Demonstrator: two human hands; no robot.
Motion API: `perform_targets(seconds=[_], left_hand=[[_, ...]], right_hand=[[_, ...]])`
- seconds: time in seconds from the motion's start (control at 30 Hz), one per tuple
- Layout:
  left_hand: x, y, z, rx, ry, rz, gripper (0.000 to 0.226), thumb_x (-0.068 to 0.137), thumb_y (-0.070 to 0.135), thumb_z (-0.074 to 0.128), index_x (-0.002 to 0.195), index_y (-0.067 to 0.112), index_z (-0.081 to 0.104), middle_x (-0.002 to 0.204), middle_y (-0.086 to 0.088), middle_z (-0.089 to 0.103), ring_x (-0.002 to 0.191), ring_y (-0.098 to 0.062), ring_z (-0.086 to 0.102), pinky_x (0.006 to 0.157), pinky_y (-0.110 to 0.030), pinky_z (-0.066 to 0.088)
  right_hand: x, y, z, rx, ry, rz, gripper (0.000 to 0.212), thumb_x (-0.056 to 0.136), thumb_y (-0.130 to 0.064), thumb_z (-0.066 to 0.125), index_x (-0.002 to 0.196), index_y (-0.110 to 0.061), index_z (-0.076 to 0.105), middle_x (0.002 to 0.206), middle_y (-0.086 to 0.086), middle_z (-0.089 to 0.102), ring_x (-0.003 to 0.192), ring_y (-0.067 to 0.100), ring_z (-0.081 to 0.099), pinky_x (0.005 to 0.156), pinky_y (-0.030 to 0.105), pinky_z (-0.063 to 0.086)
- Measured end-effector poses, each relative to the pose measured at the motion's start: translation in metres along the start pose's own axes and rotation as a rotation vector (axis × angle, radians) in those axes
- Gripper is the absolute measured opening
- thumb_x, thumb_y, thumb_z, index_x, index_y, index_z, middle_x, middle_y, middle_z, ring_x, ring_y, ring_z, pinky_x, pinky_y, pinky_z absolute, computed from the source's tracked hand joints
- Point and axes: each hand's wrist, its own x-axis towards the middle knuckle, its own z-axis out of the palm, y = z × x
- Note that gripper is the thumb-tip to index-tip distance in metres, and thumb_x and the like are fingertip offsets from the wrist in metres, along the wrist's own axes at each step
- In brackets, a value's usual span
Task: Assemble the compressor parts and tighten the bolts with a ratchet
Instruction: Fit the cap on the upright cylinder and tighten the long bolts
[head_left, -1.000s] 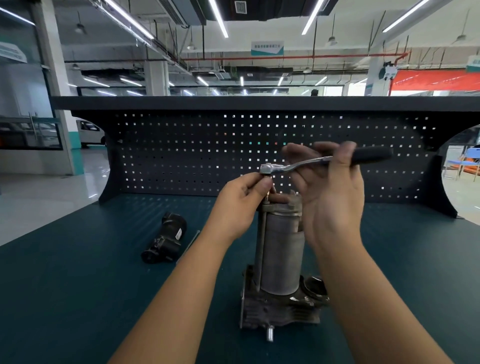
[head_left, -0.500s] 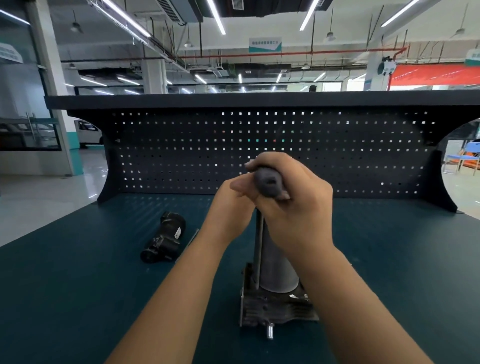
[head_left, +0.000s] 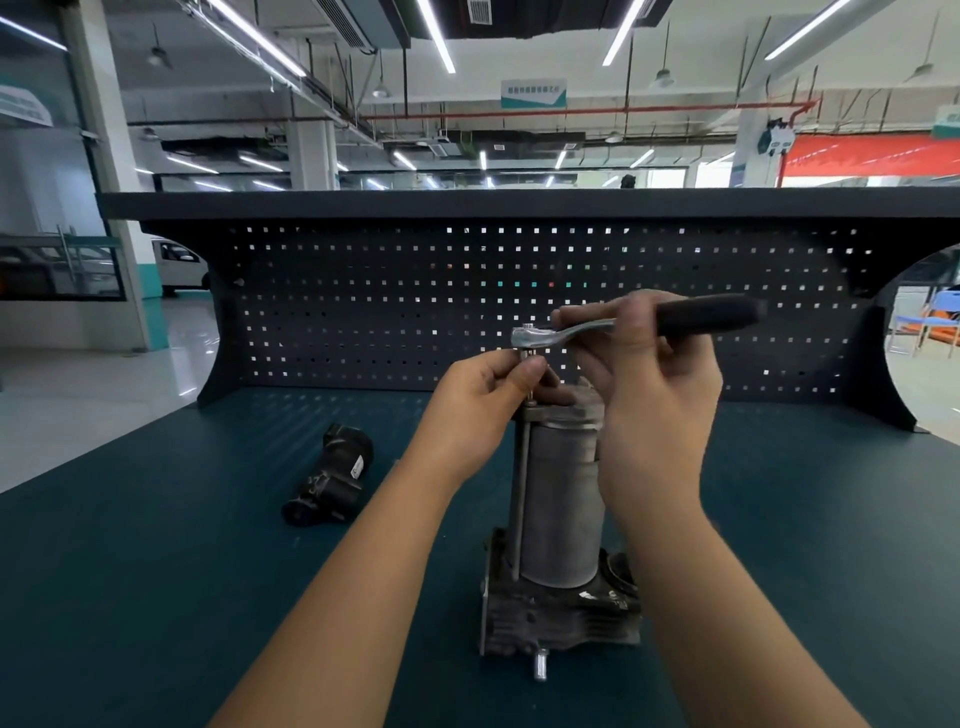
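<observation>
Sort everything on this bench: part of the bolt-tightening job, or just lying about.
In the job: ratchet, socket, long bolt, compressor, left hand pinching socket, right hand gripping ratchet.
Lying about: black part, untouched on the bench; pegboard.

Both bare forearms are raised from the bottom edge and angled in toward centre. The left hand (head_left: 485, 402) is seen from the back, fingers curled, thumb and fingertips pinched on the thin vertical bit (head_left: 525, 357) under the ratchet (head_left: 566, 331) head. The right hand (head_left: 652, 400) is set just beside it and higher, fingers wrapped over the ratchet shank where the handle starts.
</observation>
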Motion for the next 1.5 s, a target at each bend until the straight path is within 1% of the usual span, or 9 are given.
perform_targets(seconds=[0.13, 0.27, 0.43, 0.67, 0.9, 1.07, 1.2, 1.4, 1.5], left_hand=[[-0.004, 0.004, 0.001, 0.039, 0.018, 0.036, 0.030, 0.093, 0.004, 0.049, 0.073, 0.023, 0.061, 0.063, 0.019, 0.065, 0.064, 0.008, 0.058, 0.062, -0.013, 0.045], [-0.013, 0.003, 0.002, -0.010, 0.057, -0.006, 0.051, 0.086, -0.019, 0.043, 0.068, 0.029, 0.043, 0.041, 0.040, 0.046, 0.050, 0.026, 0.047, 0.051, 0.004, 0.036], [-0.001, 0.001, 0.000, 0.002, -0.016, 0.021, 0.019, 0.095, 0.015, 0.050, 0.082, 0.013, 0.064, 0.069, 0.016, 0.070, 0.070, 0.007, 0.063, 0.064, -0.006, 0.044], [0.001, -0.005, -0.001, 0.019, -0.012, 0.035, 0.024, 0.094, 0.030, 0.048, 0.082, 0.017, 0.064, 0.078, 0.004, 0.074, 0.085, -0.007, 0.069, 0.077, -0.012, 0.048], [-0.002, 0.003, 0.002, 0.004, 0.013, -0.001, 0.023, 0.095, 0.022, 0.049, 0.086, 0.015, 0.068, 0.073, 0.007, 0.072, 0.076, -0.002, 0.064, 0.077, -0.021, 0.047], [-0.011, 0.005, 0.001, 0.006, 0.056, -0.081, 0.079, 0.094, 0.000, 0.043, 0.033, 0.048, 0.056, 0.043, 0.027, 0.055, 0.051, 0.014, 0.055, 0.055, -0.004, 0.043], [-0.003, 0.002, -0.001, 0.005, -0.010, -0.002, 0.029, 0.096, 0.019, 0.048, 0.077, 0.026, 0.068, 0.068, 0.012, 0.069, 0.070, 0.000, 0.064, 0.067, -0.016, 0.046], [-0.002, -0.004, -0.004, -0.053, -0.053, 0.031, 0.027, 0.087, 0.041, 0.047, 0.082, 0.021, 0.065, 0.081, 0.000, 0.074, 0.089, -0.011, 0.068, 0.083, -0.018, 0.048], [-0.001, -0.006, -0.003, -0.027, -0.041, 0.018, 0.027, 0.090, 0.038, 0.047, 0.084, 0.019, 0.065, 0.081, 0.002, 0.074, 0.089, -0.009, 0.068, 0.084, -0.020, 0.048]], right_hand=[[-0.011, 0.006, 0.000, -0.716, -0.268, -0.610, 0.019, 0.068, -0.001, 0.077, 0.084, -0.004, 0.067, 0.081, 0.006, 0.068, 0.075, 0.018, 0.063, 0.065, 0.032, 0.051], [-0.012, 0.008, 0.005, -0.882, -0.299, -0.712, 0.023, 0.067, -0.004, 0.082, 0.085, 0.001, 0.068, 0.080, 0.005, 0.068, 0.070, 0.018, 0.063, 0.059, 0.033, 0.050], [-0.007, -0.004, 0.002, -0.304, -0.185, -0.168, 0.012, 0.088, -0.029, 0.060, 0.087, -0.016, 0.060, 0.083, -0.004, 0.072, 0.080, 0.012, 0.068, 0.064, 0.020, 0.052], [0.037, -0.007, -0.018, 0.537, 0.199, 0.601, 0.030, 0.102, -0.033, 0.033, 0.091, -0.008, 0.044, 0.084, 0.018, 0.071, 0.084, 0.035, 0.069, 0.082, 0.046, 0.052], [-0.009, 0.003, 0.000, -0.157, -0.074, -0.188, 0.005, 0.091, -0.019, 0.058, 0.092, -0.023, 0.055, 0.088, -0.001, 0.070, 0.086, 0.015, 0.068, 0.066, 0.023, 0.054], [-0.013, 0.005, 0.001, -0.815, -0.368, -0.660, 0.020, 0.074, 0.003, 0.069, 0.094, 0.000, 0.066, 0.091, 0.008, 0.069, 0.085, 0.013, 0.061, 0.071, 0.028, 0.051], [-0.006, -0.002, 0.000, -0.342, -0.227, -0.214, 0.010, 0.086, -0.017, 0.063, 0.093, -0.014, 0.058, 0.090, 0.002, 0.070, 0.087, 0.011, 0.066, 0.074, 0.023, 0.053], [0.024, -0.002, -0.018, 0.438, 0.004, 0.403, 0.017, 0.101, -0.025, 0.033, 0.109, -0.014, 0.042, 0.092, 0.014, 0.071, 0.093, 0.031, 0.069, 0.076, 0.037, 0.057], [0.022, 0.001, -0.019, 0.439, 0.051, 0.396, 0.012, 0.101, -0.021, 0.037, 0.105, -0.013, 0.043, 0.089, 0.014, 0.072, 0.090, 0.032, 0.070, 0.072, 0.037, 0.058]])
